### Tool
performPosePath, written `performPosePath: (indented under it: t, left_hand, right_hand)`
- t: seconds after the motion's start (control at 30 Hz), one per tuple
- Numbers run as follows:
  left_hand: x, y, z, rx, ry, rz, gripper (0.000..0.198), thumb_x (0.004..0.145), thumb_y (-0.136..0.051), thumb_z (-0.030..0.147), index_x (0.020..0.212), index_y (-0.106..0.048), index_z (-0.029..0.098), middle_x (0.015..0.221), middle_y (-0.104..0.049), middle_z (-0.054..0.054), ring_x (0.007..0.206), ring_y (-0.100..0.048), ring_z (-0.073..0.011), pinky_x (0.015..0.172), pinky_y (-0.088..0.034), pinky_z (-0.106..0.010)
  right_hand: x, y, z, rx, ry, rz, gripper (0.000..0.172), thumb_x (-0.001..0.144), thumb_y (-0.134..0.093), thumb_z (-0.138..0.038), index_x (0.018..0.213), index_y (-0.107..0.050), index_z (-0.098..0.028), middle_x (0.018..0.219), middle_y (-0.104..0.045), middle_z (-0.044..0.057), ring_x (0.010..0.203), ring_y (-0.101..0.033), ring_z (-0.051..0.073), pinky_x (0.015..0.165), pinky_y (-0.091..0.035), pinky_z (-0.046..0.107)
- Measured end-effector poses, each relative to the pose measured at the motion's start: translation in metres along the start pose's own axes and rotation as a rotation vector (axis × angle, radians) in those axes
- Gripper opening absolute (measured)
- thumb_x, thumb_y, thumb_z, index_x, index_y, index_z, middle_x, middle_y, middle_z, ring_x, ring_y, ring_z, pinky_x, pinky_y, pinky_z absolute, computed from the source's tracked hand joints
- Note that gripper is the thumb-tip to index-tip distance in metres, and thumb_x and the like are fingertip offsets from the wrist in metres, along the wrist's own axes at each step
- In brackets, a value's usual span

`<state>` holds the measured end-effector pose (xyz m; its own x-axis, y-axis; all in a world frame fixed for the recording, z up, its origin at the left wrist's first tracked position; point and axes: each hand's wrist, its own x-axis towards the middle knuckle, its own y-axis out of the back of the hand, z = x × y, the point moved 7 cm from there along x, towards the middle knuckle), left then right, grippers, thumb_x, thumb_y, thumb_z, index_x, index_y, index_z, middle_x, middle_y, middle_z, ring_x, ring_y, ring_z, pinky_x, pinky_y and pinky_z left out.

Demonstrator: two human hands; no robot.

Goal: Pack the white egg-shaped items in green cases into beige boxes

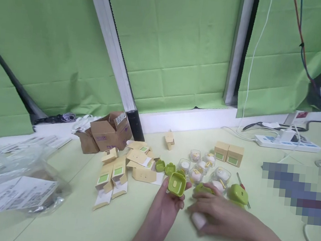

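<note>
My left hand [170,201] is closed around a small green square cup-shaped case [177,184], its hollow side facing me. To its right, my right hand [214,209] is blurred by motion, its fingers curled round a small whitish rounded piece [198,219] low over the table. Another green piece [203,188] lies just behind the right fingers, partly hidden. Two more green cases [165,168] stand behind my left hand. Several clear containers with pale round contents [201,167] are grouped beyond my right hand. A closed-looking green case [238,194] sits to its right.
Opened small cartons [116,171] lie left of my hands, before a brown cardboard box [109,132]. Two small boxes [228,153] stand at the back right. A screwdriver [241,181] lies behind the green case. A power strip [287,143] and plastic bag [23,190] are farther out.
</note>
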<state>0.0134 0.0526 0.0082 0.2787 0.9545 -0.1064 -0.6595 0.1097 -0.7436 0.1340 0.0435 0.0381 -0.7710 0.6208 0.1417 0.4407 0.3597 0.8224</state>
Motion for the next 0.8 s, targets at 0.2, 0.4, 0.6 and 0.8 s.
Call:
performPosePath:
  t: [0.2,0.4,0.6,0.8]
  left_hand:
    - [-0.001,-0.006,-0.005,0.061,-0.117,-0.061,0.026,0.086,-0.053,0.025,0.111,-0.053,0.017,0.106,-0.059,-0.008,0.089,-0.055,-0.0144,0.082,-0.041,-0.028]
    - [0.000,-0.010,-0.027,0.126,0.000,-0.112,0.034,0.087,-0.049,0.037,0.112,-0.052,0.014,0.090,-0.059,-0.007,0.072,-0.053,-0.0128,0.067,-0.041,-0.027]
    - [0.004,0.005,-0.050,0.101,0.228,-0.063,0.054,0.081,-0.038,0.064,0.097,-0.053,0.015,0.066,-0.051,0.000,0.052,-0.042,-0.0086,0.050,-0.030,-0.022]
    - [-0.002,0.008,-0.060,0.179,0.402,-0.043,0.052,0.078,-0.032,0.068,0.089,-0.048,0.020,0.053,-0.040,0.006,0.042,-0.035,-0.0089,0.045,-0.017,-0.023]
  right_hand:
    - [-0.007,0.029,0.023,0.318,-0.077,0.507,0.030,0.083,-0.057,-0.033,0.113,-0.054,-0.028,0.114,-0.058,0.008,0.108,-0.053,0.025,0.087,-0.047,0.038]
    - [-0.009,0.019,0.003,0.132,0.091,0.619,0.032,0.079,-0.064,-0.027,0.110,-0.054,-0.030,0.107,-0.053,0.006,0.106,-0.053,0.023,0.086,-0.049,0.034]
    - [-0.003,0.000,-0.010,0.077,0.105,0.389,0.044,0.080,-0.060,-0.018,0.120,-0.045,-0.029,0.119,-0.049,0.008,0.110,-0.051,0.021,0.083,-0.050,0.028]
    - [-0.006,0.013,-0.017,-0.047,0.182,0.511,0.035,0.081,-0.058,-0.019,0.115,-0.051,-0.028,0.100,-0.062,0.004,0.093,-0.057,0.019,0.078,-0.049,0.030]
